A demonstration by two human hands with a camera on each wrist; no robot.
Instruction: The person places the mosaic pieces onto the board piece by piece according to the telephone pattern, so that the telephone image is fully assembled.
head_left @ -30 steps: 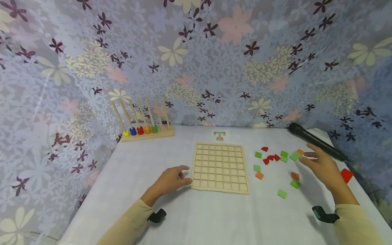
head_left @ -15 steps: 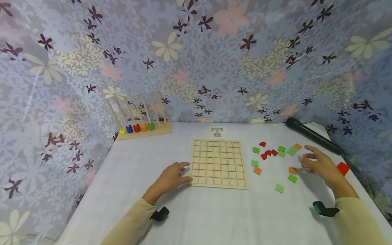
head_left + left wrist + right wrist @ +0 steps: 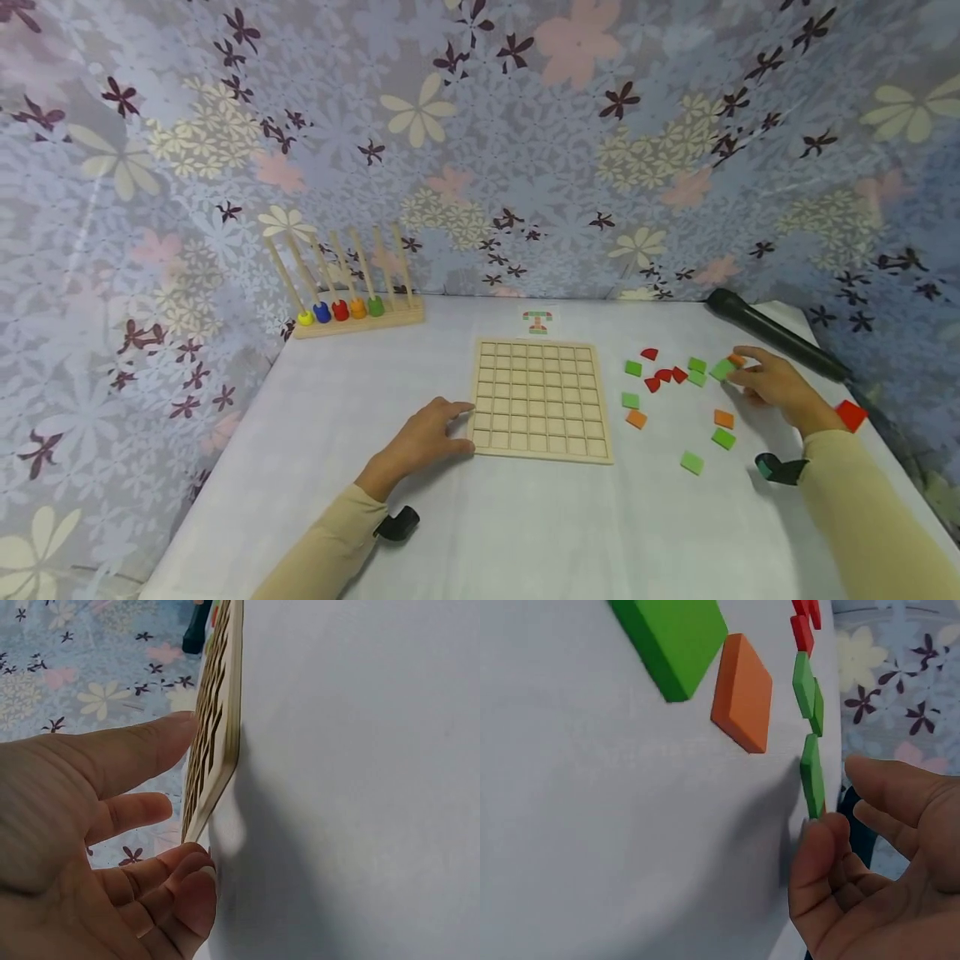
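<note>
My left hand [image 3: 422,442] lies beside a wooden grid board [image 3: 540,400], its thumb and forefinger apart and their tips at the board's left edge. In the left wrist view, the fingertips meet the board's side and corner. Over at the back right, my right hand [image 3: 776,390] reaches to a light green square tile [image 3: 722,369] and an orange tile [image 3: 737,360] partly behind it. Its fingers are bent with a gap between them; in the right wrist view one fingertip meets the end of the green tile [image 3: 812,776]. The orange tile is mostly hidden there.
Several red quarter-round pieces [image 3: 663,376] and green and orange tiles [image 3: 723,418] lie scattered right of the board. A pattern card [image 3: 537,322] sits behind it. A peg rack with coloured beads [image 3: 358,322] stands back left, a black microphone-like rod [image 3: 776,336] back right.
My right hand has moved forward and down to the green and orange tiles at the back right. The left hand has shifted slightly closer against the board's edge. The tiles appear unmoved.
</note>
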